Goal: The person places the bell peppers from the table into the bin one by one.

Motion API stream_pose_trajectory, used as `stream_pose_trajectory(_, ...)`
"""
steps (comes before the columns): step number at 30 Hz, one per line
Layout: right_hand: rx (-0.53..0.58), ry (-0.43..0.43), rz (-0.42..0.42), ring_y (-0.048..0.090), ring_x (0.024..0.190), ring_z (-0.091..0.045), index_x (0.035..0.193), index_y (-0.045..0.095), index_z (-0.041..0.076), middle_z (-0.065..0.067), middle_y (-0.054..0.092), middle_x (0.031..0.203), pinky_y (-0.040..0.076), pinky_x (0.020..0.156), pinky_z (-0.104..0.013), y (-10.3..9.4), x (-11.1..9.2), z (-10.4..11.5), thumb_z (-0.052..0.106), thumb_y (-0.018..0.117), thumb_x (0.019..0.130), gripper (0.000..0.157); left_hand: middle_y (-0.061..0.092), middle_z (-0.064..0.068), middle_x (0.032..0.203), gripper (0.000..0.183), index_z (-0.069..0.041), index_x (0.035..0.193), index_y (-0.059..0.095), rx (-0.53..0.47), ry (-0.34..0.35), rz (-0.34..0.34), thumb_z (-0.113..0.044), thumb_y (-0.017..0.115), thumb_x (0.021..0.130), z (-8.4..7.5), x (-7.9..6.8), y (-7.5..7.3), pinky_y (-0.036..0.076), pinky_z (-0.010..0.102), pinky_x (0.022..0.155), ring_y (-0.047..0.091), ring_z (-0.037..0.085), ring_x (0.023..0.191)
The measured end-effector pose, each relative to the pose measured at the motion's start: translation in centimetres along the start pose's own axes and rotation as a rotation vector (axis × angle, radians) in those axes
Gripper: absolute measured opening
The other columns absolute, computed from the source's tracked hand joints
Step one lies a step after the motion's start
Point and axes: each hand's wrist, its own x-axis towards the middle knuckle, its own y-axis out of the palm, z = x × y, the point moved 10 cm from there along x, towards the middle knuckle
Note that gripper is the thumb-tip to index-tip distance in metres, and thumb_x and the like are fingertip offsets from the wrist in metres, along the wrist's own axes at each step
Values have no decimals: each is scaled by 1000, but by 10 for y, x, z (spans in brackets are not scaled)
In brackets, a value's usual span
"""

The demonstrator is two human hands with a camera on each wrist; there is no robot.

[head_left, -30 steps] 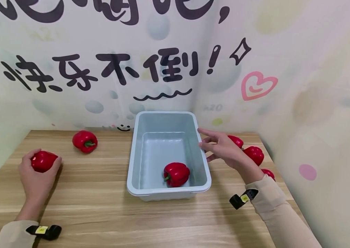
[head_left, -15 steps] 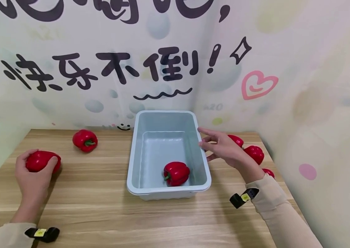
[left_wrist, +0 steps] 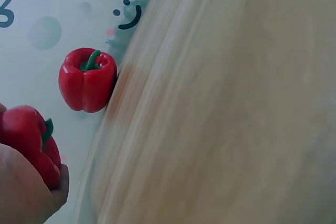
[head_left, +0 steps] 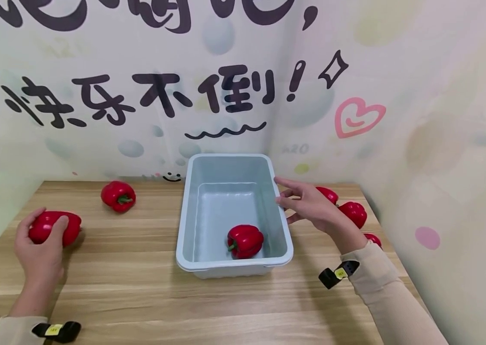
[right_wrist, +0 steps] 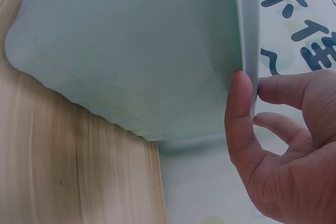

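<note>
My left hand (head_left: 42, 247) grips a red bell pepper (head_left: 68, 232) at the left of the table, thumb across its near side. In the left wrist view, the held pepper's green stem (left_wrist: 48, 129) points away from the palm. My right hand (head_left: 311, 203) holds the right rim of a light blue plastic bin (head_left: 184, 215), some fingers under its edge. The right wrist view shows fingertips (right_wrist: 241, 85) on both sides of that rim. One red bell pepper (head_left: 245, 242) lies inside the bin, near its front right.
Another red bell pepper (head_left: 118, 196) sits at the back left. Beyond my right hand are more peppers, including one (head_left: 353, 214) near the table's right edge, partly hidden by the forearm. A printed cloth wall (head_left: 243, 139) stands behind the wooden table (head_left: 148, 306).
My left hand has shifted slightly left and toward me with the bell pepper, which has turned so more of its right end shows. The right hand and bin stay put.
</note>
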Motion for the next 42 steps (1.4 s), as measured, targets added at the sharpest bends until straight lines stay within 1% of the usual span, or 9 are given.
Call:
stream_pose_trajectory(3, 5, 1, 4, 62, 99, -32, 147, 36, 31, -14, 55, 119, 58, 70, -44, 0, -1, 1, 18, 66, 90, 66, 39, -15, 140, 60, -33, 130, 54, -7, -13, -12, -10, 76, 79, -1, -1, -1, 34, 30, 111, 29, 5, 128)
stream_pose_trajectory(5, 8, 3, 8, 62, 98, -32, 147, 36, 31, -15, 55, 119, 58, 70, -45, 1, -1, 0, 18, 66, 90, 66, 39, -15, 138, 58, -32, 129, 55, 2, -15, -16, -10, 75, 80, -2, -3, -1, 37, 26, 108, 30, 5, 127)
stream_pose_trajectory(8, 14, 3, 13, 62, 97, -32, 147, 37, 31, -16, 55, 118, 58, 70, -45, 2, -1, 1, 18, 66, 90, 65, 40, -15, 137, 57, -32, 129, 54, 9, -15, -9, -9, 74, 80, -4, -5, 0, 46, 16, 94, 30, 5, 126)
stream_pose_trajectory(10, 12, 0, 12, 62, 97, -32, 147, 37, 31, -16, 55, 118, 58, 69, -45, 2, -1, 2, 18, 66, 90, 65, 39, -15, 136, 57, -32, 129, 54, 18, -14, 3, -10, 74, 80, -6, -7, 2, 47, 12, 84, 30, 6, 126)
stream_pose_trajectory(11, 12, 1, 9, 62, 97, -32, 146, 37, 31, -16, 55, 118, 58, 69, -45, 1, -1, 3, 18, 66, 90, 65, 39, -15, 136, 58, -33, 129, 54, 24, -12, 9, -11, 75, 80, -7, -8, 3, 47, 10, 79, 30, 6, 126)
stream_pose_trajectory(20, 13, 11, 2, 62, 99, -32, 147, 36, 32, -14, 55, 119, 58, 70, -44, 1, -1, 0, 19, 68, 89, 67, 36, -15, 140, 62, -32, 134, 49, 50, 6, 89, -13, 75, 81, -16, -14, 12, 44, 4, 57, 27, 6, 127)
stream_pose_trajectory(27, 12, 6, -3, 62, 98, -32, 146, 37, 32, -14, 55, 117, 58, 69, -44, 0, -1, 0, 20, 67, 89, 66, 35, -15, 136, 64, -31, 137, 46, 37, 33, 174, -12, 74, 82, -26, -18, 23, 47, 5, 57, 27, 5, 124)
stream_pose_trajectory(35, 12, 13, 6, 62, 99, -32, 146, 37, 32, -14, 54, 118, 58, 69, -45, 0, 2, 3, 20, 68, 88, 67, 35, -14, 131, 62, -29, 139, 44, 49, 129, 373, -11, 70, 85, -42, -32, 42, 50, 8, 60, 32, 3, 113)
stream_pose_trajectory(42, 16, 22, 12, 61, 99, -31, 146, 37, 33, -14, 53, 119, 58, 70, -44, 0, -1, 0, 23, 68, 88, 66, 34, -13, 131, 61, -28, 139, 43, 4, 110, 423, -11, 68, 87, -50, -40, 51, 52, 10, 62, 34, 3, 111)
